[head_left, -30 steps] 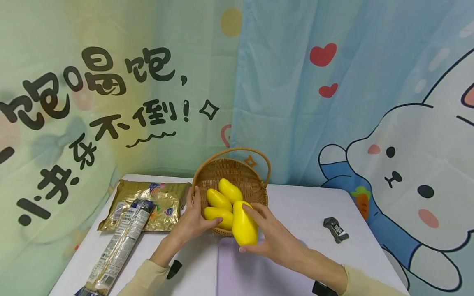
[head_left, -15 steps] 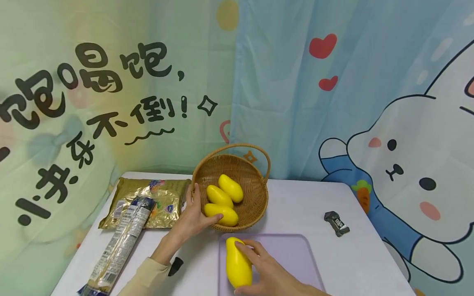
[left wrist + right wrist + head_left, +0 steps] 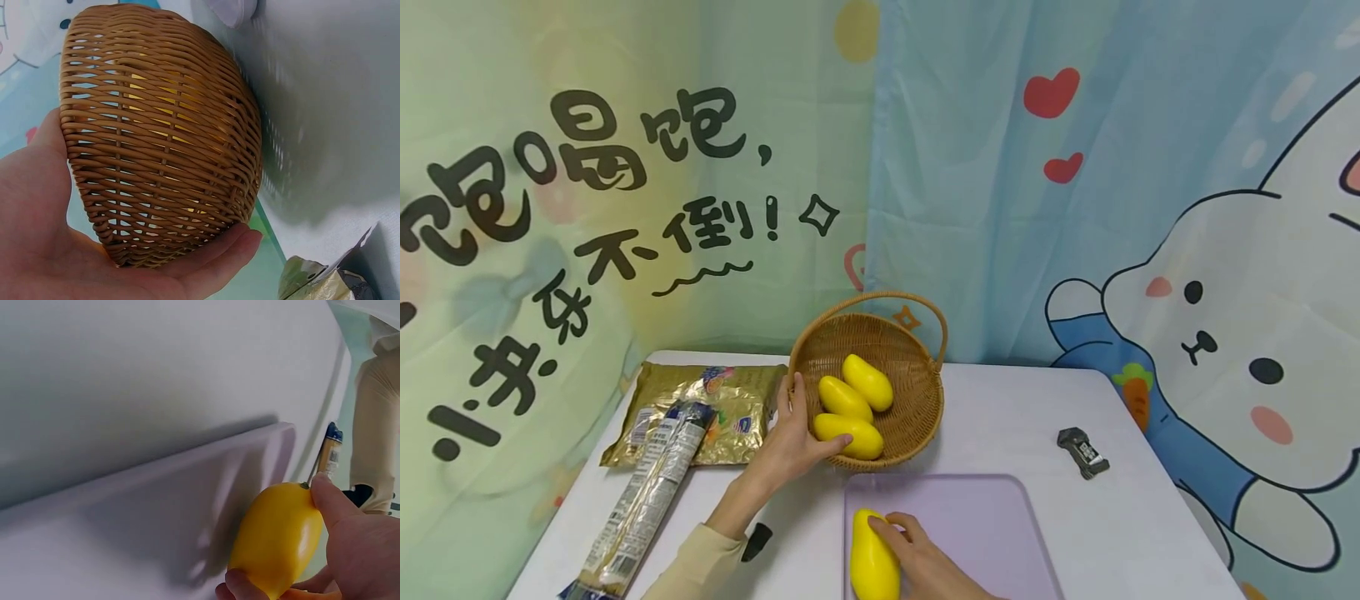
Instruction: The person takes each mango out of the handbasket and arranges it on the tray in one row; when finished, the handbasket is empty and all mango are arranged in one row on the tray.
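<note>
left grip: our left hand [image 3: 790, 446] clasps the round woven wicker basket [image 3: 917, 379], frame centre
right grip: our right hand [image 3: 928, 567] grasps a yellow plastic mango [image 3: 871, 562], lower centre, on the lilac cutting board [image 3: 977, 525]
progress: we judge one mango out, three yellow mangoes [image 3: 853, 404] left in the basket

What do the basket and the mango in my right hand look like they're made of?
Basket: woven wicker or rattan, matt tan, with open gaps between the strands. Mango: smooth, glossy, even yellow skin with sharp highlights, so possibly plastic, though real fruit can't be ruled out.

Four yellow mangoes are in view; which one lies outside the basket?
The mango on the lilac cutting board, held by the right hand. The other three lie inside the wicker basket, which the left hand grips.
</note>
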`<state>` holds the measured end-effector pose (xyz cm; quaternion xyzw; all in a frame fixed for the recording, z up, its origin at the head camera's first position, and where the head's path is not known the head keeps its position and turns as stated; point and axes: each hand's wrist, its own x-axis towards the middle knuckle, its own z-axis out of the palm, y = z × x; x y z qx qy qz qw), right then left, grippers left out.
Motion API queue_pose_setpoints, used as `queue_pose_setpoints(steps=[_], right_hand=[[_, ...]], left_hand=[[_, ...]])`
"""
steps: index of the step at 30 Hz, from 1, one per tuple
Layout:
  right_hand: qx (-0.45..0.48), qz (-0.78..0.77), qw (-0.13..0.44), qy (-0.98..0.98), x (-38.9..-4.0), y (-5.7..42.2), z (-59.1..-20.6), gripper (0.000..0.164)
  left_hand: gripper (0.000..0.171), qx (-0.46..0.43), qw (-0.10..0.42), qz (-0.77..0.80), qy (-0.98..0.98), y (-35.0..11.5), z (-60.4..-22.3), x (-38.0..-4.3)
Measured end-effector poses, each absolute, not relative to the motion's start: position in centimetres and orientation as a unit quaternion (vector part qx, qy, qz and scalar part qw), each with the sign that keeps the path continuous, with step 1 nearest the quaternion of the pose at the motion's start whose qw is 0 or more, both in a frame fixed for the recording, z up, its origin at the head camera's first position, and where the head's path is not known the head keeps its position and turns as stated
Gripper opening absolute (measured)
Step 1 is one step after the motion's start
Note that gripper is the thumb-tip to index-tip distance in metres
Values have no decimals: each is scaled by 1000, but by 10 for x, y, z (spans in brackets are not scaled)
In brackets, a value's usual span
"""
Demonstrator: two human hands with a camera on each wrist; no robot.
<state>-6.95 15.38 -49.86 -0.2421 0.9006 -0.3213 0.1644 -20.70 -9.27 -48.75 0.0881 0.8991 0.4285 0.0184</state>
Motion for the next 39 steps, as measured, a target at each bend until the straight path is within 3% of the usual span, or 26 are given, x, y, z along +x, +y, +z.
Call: queue_pose_setpoints(steps=[17, 24, 27, 34, 39], right_hand=[[-246, -286, 155, 913, -63, 156, -506, 101], [-253, -274, 145, 917, -70, 159, -486, 102], [-263, -269, 109, 920, -75, 163, -464, 96], [-268, -237, -47, 933, -111, 182, -406, 87], [-289, -208, -82, 931, -152, 191, -364, 84]], left_hand=[[129, 85, 25, 428, 900, -91, -492, -203], [129, 86, 23, 426, 900, -92, -488, -205], [128, 87, 21, 431, 898, -92, -487, -206], [129, 84, 26, 432, 898, -92, -487, -206], [129, 85, 29, 432, 897, -92, -485, -207]])
